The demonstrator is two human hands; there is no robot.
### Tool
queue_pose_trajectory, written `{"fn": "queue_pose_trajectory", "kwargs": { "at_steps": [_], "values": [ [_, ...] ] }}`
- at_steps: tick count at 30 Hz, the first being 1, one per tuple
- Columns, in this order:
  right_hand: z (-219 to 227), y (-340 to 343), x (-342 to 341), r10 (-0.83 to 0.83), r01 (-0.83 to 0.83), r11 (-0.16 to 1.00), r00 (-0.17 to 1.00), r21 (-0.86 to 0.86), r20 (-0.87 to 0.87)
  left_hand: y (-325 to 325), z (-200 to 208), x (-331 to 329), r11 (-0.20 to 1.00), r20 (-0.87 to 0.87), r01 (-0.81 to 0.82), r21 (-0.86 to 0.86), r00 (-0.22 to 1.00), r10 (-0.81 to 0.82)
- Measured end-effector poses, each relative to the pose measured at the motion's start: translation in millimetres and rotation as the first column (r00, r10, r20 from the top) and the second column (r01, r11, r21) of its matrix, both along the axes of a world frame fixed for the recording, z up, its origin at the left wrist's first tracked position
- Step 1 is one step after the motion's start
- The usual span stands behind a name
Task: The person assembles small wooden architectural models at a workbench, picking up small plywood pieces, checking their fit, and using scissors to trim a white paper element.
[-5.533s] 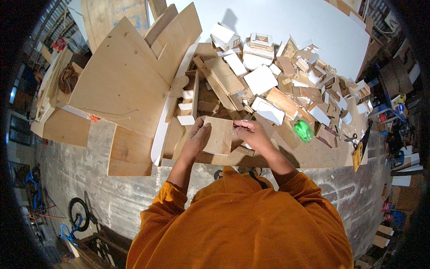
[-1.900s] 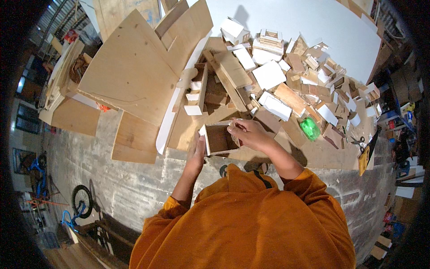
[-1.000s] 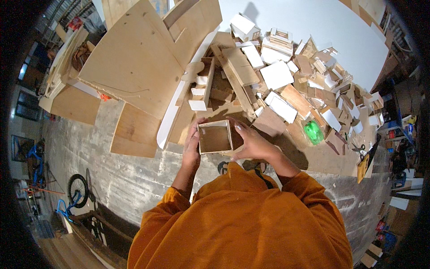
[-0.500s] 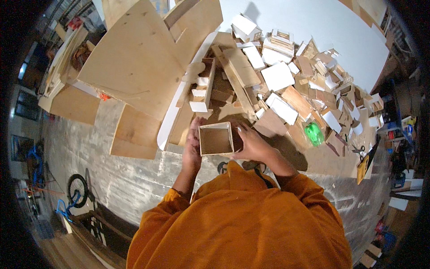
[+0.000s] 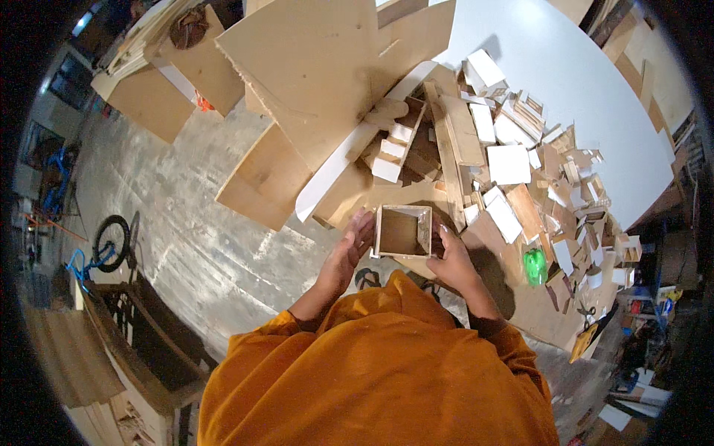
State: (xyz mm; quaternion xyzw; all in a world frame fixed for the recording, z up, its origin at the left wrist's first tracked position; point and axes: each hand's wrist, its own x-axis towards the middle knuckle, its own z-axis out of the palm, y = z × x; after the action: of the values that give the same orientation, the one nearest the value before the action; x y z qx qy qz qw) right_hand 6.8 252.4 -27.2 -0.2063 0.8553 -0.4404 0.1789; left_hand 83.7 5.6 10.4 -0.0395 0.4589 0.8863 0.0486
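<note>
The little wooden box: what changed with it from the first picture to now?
The small open-topped square wooden box replaced a flat board in the hands, lifted off the pile with its hollow facing up. The left hand and right hand clasp its sides. The green object stayed put.

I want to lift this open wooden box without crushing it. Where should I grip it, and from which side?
Judging by its pose, grip the small open wooden box by its two opposite side walls, one from the left, one from the right. Its open face points up, and the left hand and right hand already flank those walls.
</note>
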Motion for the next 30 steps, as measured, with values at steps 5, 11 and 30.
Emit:
{"fn": "queue_pose_trajectory", "kwargs": {
  "at_steps": [5,11,30],
  "values": [
    [68.5,-13.0,-6.5,0.097,-0.078,0.986,0.988,-0.145,0.124,0.2,-4.6,-10.6,0.992,-0.113,-0.058,-0.115,0.993,0.045],
    [79.4,-19.9,-16.0,0.109,0.061,0.847,0.952,-0.528,0.285,1.9,10.6,-37.5,0.939,-0.131,-0.048,-0.341,0.991,0.003],
    [78.2,-77.0,-25.3,-0.086,0.086,0.996,0.921,-0.019,-0.379,24.0,-11.7,-44.4,0.951,-0.178,-0.102,-0.291,0.983,0.050]
  ]
}}
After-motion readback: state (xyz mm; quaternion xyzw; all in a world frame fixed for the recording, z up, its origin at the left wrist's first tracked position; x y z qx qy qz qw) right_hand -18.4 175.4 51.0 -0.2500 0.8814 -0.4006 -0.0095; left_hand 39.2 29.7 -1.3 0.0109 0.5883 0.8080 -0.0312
